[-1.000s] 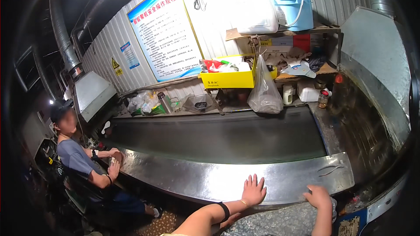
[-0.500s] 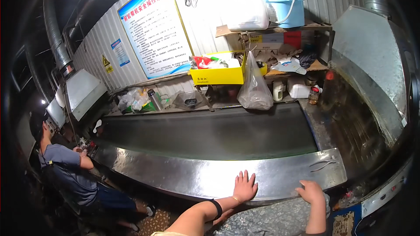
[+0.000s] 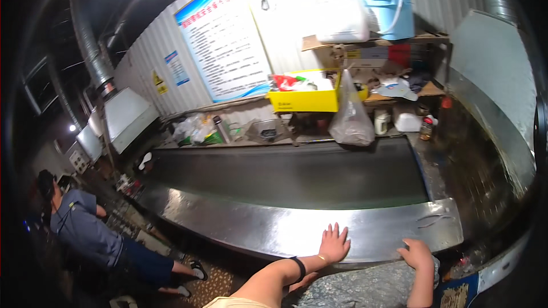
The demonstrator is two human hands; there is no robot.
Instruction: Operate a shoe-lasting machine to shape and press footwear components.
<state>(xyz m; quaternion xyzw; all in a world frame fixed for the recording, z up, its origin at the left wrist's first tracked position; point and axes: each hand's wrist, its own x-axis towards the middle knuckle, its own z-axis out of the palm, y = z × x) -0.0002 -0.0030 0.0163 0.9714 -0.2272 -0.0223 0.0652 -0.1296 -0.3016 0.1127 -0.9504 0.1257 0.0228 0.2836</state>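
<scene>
At counter's edge, left hand, right hand apart

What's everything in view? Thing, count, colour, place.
Metal worktop: 1, silver, foreground
Flat bed: 1, dark grey, behind worktop
Thin tool: 1, silver, worktop's right end
Cloth: 1, patterned grey, lower edge
Open box: 1, yellow, behind bed
Hanging bag: 1, translucent, right of box
Bucket: 1, blue, upper shelf
Big container: 1, white, left of bucket
Jar: 1, red lid, right of bag
Flask: 1, grey, behind bed, left
Wall notices: 3, white, blue, yellow, upper left
Hoods: 2, grey, left and right
Co-worker: 1, blue-grey top, left
Clutter: uncounted, mixed, around box
Left hand: 1, spread fingers on worktop
Right hand: 1, bent fingers, worktop's near edge
</scene>
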